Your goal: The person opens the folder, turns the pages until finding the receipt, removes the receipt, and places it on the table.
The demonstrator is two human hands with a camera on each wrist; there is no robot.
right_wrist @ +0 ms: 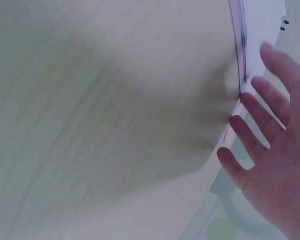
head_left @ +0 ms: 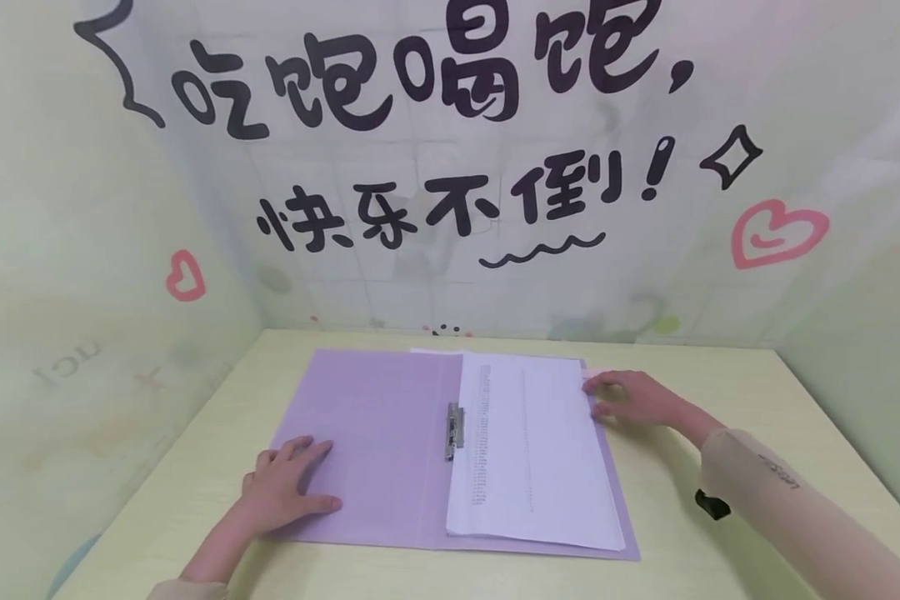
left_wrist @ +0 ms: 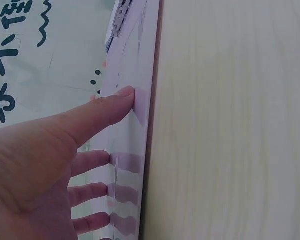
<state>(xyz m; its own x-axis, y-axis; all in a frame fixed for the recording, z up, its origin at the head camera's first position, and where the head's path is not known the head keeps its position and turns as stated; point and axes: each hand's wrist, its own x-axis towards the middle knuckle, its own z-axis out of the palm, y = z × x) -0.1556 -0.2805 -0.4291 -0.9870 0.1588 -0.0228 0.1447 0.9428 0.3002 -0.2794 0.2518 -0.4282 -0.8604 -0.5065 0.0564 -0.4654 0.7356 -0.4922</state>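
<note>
Left hand (head_left: pixel 281 493)—fingers spread on folder (head_left: pixel 382 425) | right hand (head_left: pixel 637 398)—fingers parted beside papers (head_left: pixel 551 454) (both gripping nothing)

Black characters on the pale backdrop (head_left: pixel 390 292) read 吃饱喝饱, in the upper line (head_left: pixel 482 67) and 快乐不倒! in the lower line (head_left: pixel 457 204), part of which also appeared, turned sideways, in the left wrist view. The printed columns on the white sheets (head_left: pixel 558 442) were too small to read. Dark lettering (head_left: pixel 778 471) on the right sleeve (head_left: pixel 802 517) and faint letters (head_left: pixel 67 360) on the left side wall (head_left: pixel 105 233) were not clearly legible.
</note>
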